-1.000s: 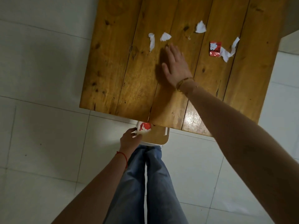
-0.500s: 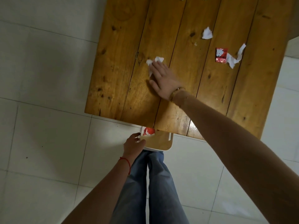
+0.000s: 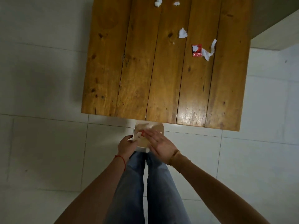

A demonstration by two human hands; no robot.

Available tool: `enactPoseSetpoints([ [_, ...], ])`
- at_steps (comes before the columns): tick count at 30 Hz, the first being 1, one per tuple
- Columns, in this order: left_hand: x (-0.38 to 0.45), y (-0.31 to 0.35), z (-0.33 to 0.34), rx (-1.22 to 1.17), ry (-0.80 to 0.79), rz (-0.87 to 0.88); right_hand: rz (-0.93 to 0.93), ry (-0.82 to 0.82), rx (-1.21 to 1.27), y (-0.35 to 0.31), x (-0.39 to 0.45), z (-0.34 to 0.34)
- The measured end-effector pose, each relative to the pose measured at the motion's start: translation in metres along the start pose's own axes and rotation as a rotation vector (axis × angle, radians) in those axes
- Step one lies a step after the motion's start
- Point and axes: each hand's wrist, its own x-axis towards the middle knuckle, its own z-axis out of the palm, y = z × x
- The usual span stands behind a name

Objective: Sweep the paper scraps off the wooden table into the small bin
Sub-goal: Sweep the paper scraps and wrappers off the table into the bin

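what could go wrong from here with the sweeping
1. The bin sits only partly out from under the table edge, so scraps swept off to either side of it would likely land on the floor.
2. The red wrapper and white strip lie far right of the bin; the left hand may need to shift it.

Right hand (image 3: 159, 145) hides blurred bin (image 3: 157, 126) contents.

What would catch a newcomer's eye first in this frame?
Both hands meet at the small white bin just below the brown plank table's near edge: left hand gripping its rim, open right hand over it. A red wrapper and white paper scraps remain on the table's far right.
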Motion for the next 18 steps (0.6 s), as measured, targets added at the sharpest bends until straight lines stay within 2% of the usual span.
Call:
enactPoseSetpoints([
  [5, -0.03, -0.008, -0.006, -0.012, -0.016, -0.007, 0.24, 0.135, 0.123, -0.023, -0.03, -0.005],
  [11, -0.088, 0.005, -0.021, -0.014, -0.011, 0.088, 0.456, 0.313, 0.179, -0.046, -0.073, -0.031],
  [18, -0.153, 0.031, -0.034, 0.016, -0.04, 0.224, 0.593, 0.53, 0.239, -0.08, -0.129, -0.065],
])
